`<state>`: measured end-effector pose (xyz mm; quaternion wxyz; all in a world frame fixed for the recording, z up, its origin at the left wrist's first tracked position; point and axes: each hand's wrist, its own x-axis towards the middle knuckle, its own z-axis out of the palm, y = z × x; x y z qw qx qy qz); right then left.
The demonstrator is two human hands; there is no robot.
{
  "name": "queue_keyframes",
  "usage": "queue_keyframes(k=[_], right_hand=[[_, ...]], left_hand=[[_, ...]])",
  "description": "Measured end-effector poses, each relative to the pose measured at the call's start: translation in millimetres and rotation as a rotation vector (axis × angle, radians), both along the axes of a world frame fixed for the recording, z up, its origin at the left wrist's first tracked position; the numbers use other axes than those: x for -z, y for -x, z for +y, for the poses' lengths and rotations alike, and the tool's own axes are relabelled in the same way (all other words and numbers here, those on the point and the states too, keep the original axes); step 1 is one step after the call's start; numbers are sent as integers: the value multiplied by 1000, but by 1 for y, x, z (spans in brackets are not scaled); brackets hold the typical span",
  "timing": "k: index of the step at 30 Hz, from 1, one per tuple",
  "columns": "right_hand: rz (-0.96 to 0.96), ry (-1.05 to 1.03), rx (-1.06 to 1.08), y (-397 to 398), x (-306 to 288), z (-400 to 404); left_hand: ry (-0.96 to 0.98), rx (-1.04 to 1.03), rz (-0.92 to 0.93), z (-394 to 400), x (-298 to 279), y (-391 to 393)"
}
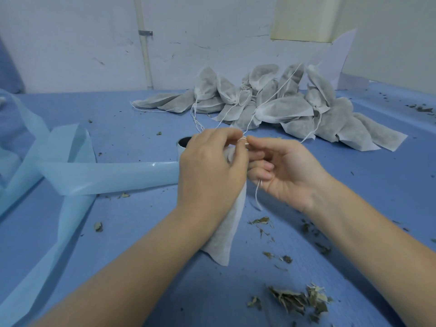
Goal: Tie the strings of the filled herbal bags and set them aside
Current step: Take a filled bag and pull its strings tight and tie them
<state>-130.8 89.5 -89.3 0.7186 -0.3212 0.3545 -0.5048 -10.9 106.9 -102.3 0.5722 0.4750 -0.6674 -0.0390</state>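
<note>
Covering the table (132, 128) is blue cloth strewn with dry leaves (295, 300), a heap of bags (278, 107) by the far wall. Left hand (210, 168) grips the bag (226, 227); right hand (283, 171) pinches its string (257, 192), near centre.

From my feed: light blue strip (106, 172) trailing across the blue worktop (141, 119) toward its left edge, dried leaf scraps (297, 300) near the front edge, white pipe (145, 55) on the back wall.

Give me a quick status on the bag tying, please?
Left hand and right hand both pinching the string at the bag neck, mid-knot. Pile of bags waiting behind. Loose leaves on the table, nothing blocking.
</note>
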Motion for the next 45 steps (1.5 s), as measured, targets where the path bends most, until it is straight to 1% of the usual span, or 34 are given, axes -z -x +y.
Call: queue_keyframes(k=[4, 5, 7, 9, 10, 12, 13, 15, 17, 20, 22, 24, 26, 29, 31, 34, 38, 42, 45], right_hand=[[53, 38, 55, 0, -1, 1], [101, 64, 78, 0, 0, 1], [294, 157, 159, 1, 1, 1], [517, 281, 227, 2, 2, 1], [593, 334, 233, 3, 2, 2], [659, 399, 220, 5, 2, 3], [658, 415, 211, 6, 2, 3], [618, 433, 199, 8, 2, 2], [562, 445, 197, 8, 2, 3], [492, 465, 191, 7, 3, 2], [438, 479, 170, 5, 4, 2], [347, 488, 138, -1, 6, 3], [266, 475, 111, -7, 7, 4], [239, 462, 121, -10, 8, 6], [295, 450, 155, -9, 9, 6], [424, 469, 200, -7, 10, 4], [563, 509, 235, -4, 9, 2], [604, 565, 240, -1, 8, 0], [610, 564, 269, 0, 8, -1]], left_hand=[[-60, 22, 73, -1, -4, -2], [-82, 22, 87, -2, -5, -3], [-115, 5, 68, -4, -6, -5], [-101, -53, -54, -5, -6, -7], [-73, -89, -137, -5, -6, -8], [-13, -138, -261, -6, -5, -9], [5, -152, -274, -6, -5, -9], [0, -160, -242, -6, -6, -9], [-111, -128, -175, -8, -8, -7], [-365, -2, -1, -9, -15, -5], [-502, 128, 161, -10, -19, -5], [-574, 247, 328, -7, -24, -6], [-611, 314, 414, -5, -25, -6], [-648, 323, 417, -9, -23, -6], [-654, 259, 401, -11, -21, -6], [-603, 191, 378, -12, -15, -2], [-547, 100, 399, -13, -14, -1], [-484, 45, 403, -15, -17, -4], [-467, 70, 436, -16, -16, -2]])
